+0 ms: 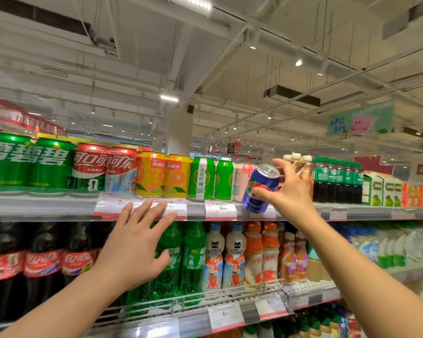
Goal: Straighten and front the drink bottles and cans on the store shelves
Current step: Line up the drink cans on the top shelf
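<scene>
your right hand [287, 191] has the blue can [260, 189] pinched between thumb and fingers, thumb on the near side of the can and the fingers wrapped round the far side. the can sits to the left of your palm, tilted so its top leans up and to the right, and it's up in the air just in front of the top shelf [47, 207] edge, not standing on it. right behind it there's a pink can [242, 181], with green cans [202, 178] and yellow orange-drink cans [163, 175] further left, then red cola cans [105, 167] and big green soda cans [27, 162] at the far end. right of the blue can are some capped tea bottles [302, 167] and dark coffee bottles [337, 181].

your left hand [134, 247] isn't holding anything, fingers spread and relaxed, the fingertips [148, 203] reaching up over the price tags [112, 203] on the shelf edge. can't tell if they actually touch. the palm is in front of the green soda bottles [193, 257] on the shelf below, with the cola bottles [42, 264] off to the left.
</scene>
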### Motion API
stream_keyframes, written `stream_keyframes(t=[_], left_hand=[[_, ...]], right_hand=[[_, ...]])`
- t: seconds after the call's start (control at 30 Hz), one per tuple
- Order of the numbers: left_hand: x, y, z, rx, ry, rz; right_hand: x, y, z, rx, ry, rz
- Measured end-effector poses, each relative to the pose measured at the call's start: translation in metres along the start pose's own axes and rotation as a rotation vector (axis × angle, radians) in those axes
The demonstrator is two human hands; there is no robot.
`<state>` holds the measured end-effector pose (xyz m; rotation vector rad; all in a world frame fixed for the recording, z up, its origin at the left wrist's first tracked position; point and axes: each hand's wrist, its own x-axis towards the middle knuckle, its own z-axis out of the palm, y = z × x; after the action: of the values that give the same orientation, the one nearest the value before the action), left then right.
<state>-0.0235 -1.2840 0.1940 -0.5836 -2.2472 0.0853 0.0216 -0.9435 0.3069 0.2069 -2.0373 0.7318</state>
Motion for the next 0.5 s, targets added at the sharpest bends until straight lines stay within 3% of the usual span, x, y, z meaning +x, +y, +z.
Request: stream_keyframes(t=[0.27, 0.5], left_hand=[[0.002, -0.006, -0.034, -0.112, -0.133, 0.041], [-0.036, -0.040, -0.057, -0.196, -0.012, 0.026]], right_hand=[[-0.041, -0.034, 0.047, 0.121, -0.258, -0.079], [-0.058, -0.067, 0.079, 0.221, -0.327, -0.155]])
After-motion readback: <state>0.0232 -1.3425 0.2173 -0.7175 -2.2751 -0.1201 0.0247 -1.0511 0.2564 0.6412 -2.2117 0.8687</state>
